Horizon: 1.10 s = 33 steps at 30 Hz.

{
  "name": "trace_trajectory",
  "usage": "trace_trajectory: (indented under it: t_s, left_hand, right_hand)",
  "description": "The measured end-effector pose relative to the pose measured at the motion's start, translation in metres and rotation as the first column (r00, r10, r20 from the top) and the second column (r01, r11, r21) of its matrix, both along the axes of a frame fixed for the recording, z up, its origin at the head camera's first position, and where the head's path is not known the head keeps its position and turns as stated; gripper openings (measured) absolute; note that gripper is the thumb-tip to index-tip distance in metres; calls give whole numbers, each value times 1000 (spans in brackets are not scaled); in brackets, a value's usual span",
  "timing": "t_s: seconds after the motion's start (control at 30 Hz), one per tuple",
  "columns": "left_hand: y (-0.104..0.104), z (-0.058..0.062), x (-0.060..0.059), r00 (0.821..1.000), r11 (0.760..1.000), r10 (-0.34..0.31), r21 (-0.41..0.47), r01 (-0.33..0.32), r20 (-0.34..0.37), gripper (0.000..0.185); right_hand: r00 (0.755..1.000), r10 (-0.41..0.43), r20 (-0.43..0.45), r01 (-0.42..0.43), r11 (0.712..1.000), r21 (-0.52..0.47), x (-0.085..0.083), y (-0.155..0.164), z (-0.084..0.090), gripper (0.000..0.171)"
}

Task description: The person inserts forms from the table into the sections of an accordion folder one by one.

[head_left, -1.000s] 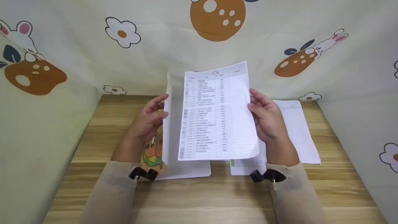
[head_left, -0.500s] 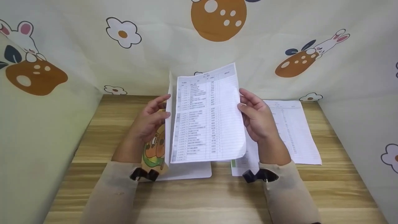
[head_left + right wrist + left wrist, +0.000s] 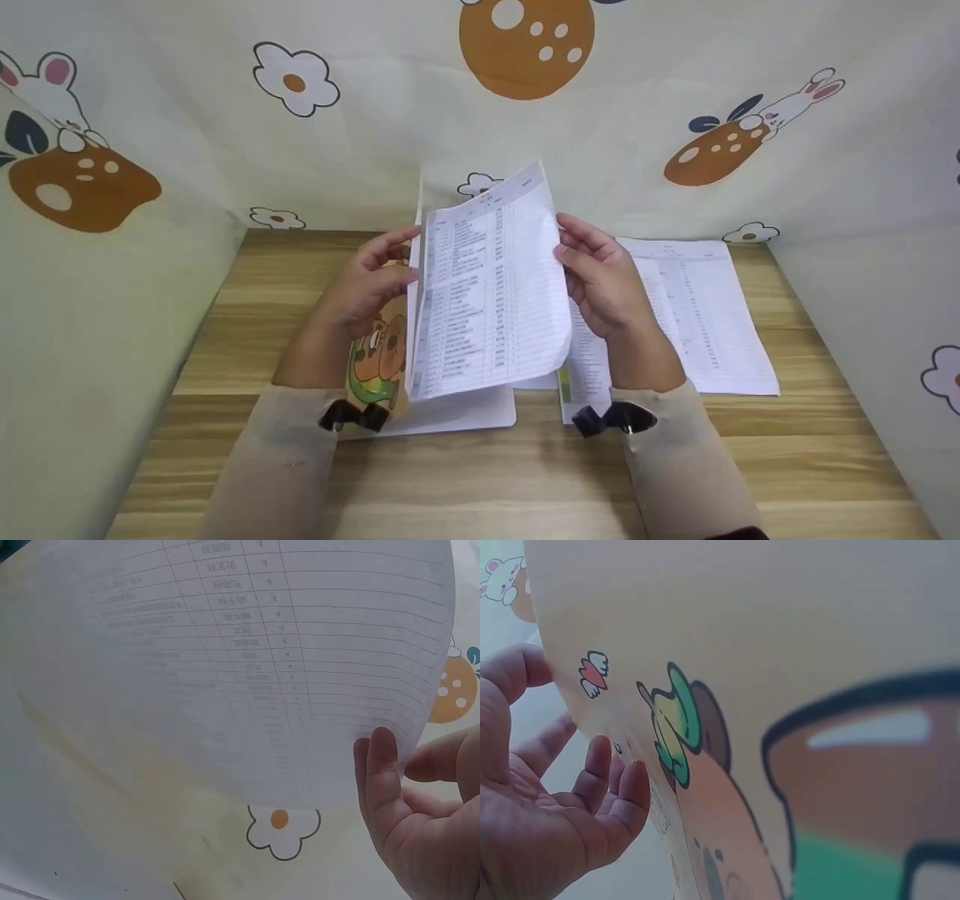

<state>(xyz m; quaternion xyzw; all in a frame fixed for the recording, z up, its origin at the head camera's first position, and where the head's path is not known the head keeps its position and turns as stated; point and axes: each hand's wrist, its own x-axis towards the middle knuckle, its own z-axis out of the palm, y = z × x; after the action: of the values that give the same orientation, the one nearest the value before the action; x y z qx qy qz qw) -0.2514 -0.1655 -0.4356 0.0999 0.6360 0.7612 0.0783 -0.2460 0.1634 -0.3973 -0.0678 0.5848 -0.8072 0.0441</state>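
Observation:
In the head view my left hand (image 3: 364, 289) pinches the raised edge of a cover with a cartoon print (image 3: 381, 352). It looks like the front of a folder or booklet, whose white lower leaf (image 3: 469, 412) lies on the table. The left wrist view shows the tan cover (image 3: 705, 607) close up, fingers at its edge. My right hand (image 3: 607, 289) pinches the right edge of a printed table sheet (image 3: 491, 292) between thumb and fingers. Held tilted and slightly bent, the sheet has its left edge against the inner side of the cover.
On the wooden table (image 3: 480, 480), right of the folder, lie a printed sheet (image 3: 720, 322) and a paper with a green strip (image 3: 585, 375), partly behind my right arm. Patterned cloth (image 3: 390, 112) encloses the back and sides.
My right hand has moved left with the printed sheet, bringing it up to the cover. The sheet tilts more. My left hand and the cover have shifted slightly right.

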Motion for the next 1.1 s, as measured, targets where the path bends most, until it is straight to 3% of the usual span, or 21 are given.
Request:
trace_trajectory:
  t_s: [0.37,1.1]
  left_hand:
    - [3,5,1,1000,999,-2,-42,3,23,62]
    - [8,1,3,1000,998,9,-55,-8,19,61]
  right_hand:
    - [998,47,29,-47,999,2,-5,-12,-10,47]
    - [988,112,108,-128,980,153,-3,-45,-35,53]
